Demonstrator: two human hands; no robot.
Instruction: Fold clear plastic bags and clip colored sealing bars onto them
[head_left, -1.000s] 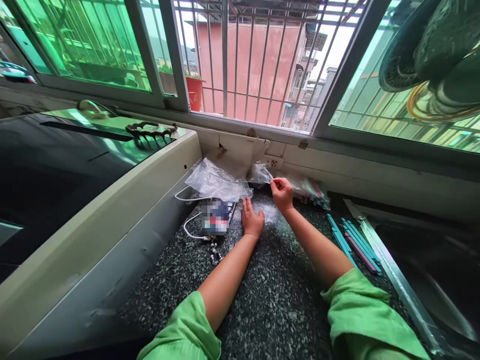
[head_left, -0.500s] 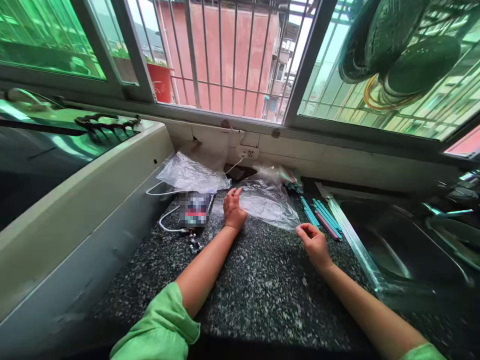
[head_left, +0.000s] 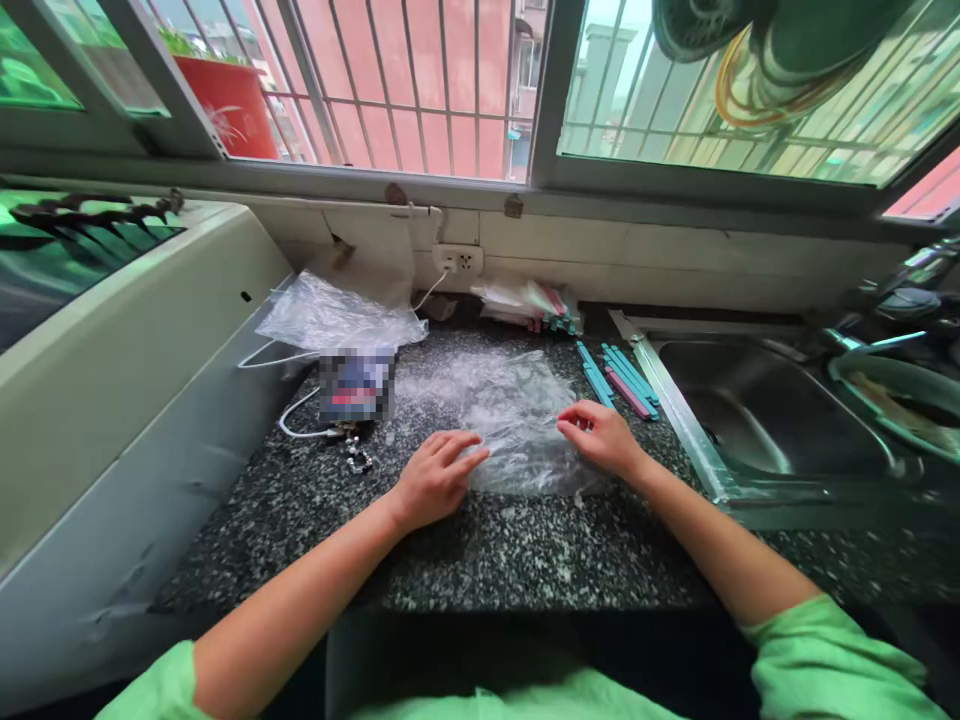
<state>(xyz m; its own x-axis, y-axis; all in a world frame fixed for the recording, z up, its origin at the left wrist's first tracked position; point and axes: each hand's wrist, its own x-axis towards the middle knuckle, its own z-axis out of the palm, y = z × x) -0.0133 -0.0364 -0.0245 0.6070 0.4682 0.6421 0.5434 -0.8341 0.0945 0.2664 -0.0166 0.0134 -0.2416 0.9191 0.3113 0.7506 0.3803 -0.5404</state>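
Plastic bag (head_left: 517, 455) is lying flat and kinda crinkly on the speckled counter (head_left: 517, 560), between my hands. My left hand (head_left: 439, 478) is open, fingers loosely spread at its left side. My right hand (head_left: 604, 438) is curled by the right side, can't tell if it's pinching any film. Teal and pink sticks (head_left: 630, 383) sit just beyond, sink (head_left: 772, 410) further right.

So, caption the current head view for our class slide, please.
Two hands over a clear bag on a speckled counter, left of the sink.
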